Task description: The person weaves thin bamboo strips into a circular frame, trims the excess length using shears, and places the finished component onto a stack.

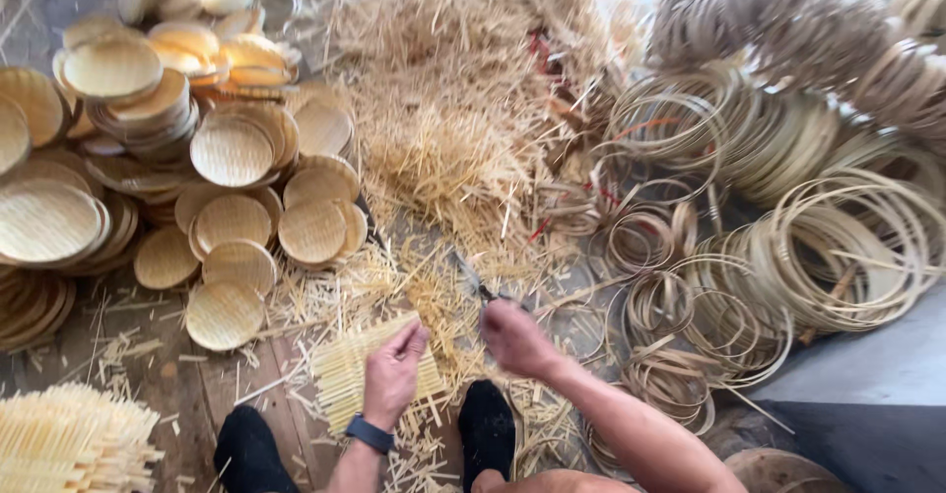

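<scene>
Down on the floor, the person's left hand (394, 370) grips the edge of a flat woven bamboo mat (367, 370), a pale square of crossed strips lying between the two black-socked feet (486, 424). The fingers are curled over the mat's upper right edge, thumb side turned up, and a dark watch (370, 434) sits on that wrist. The right hand (517, 338) is closed around the handles of a pair of scissors (473, 281), whose dark blades point up and to the left, away from the body, just beyond the mat's far corner. The hand is a little blurred, so the exact finger placement in the handles cannot be made out.

Loose bamboo trimmings (453, 129) heap up in a big straw-coloured pile straight ahead, thinning into scattered slivers around the mat. To the left lie stacks of round woven trays (232, 153), shallow and pale, overlapping one another across the wooden floor. To the right sit bundles of coiled bamboo hoops (838, 247) in several sizes, some tied with red cord. At the lower left corner, a stack of square woven mats (69, 439) shows its fringed edges.
</scene>
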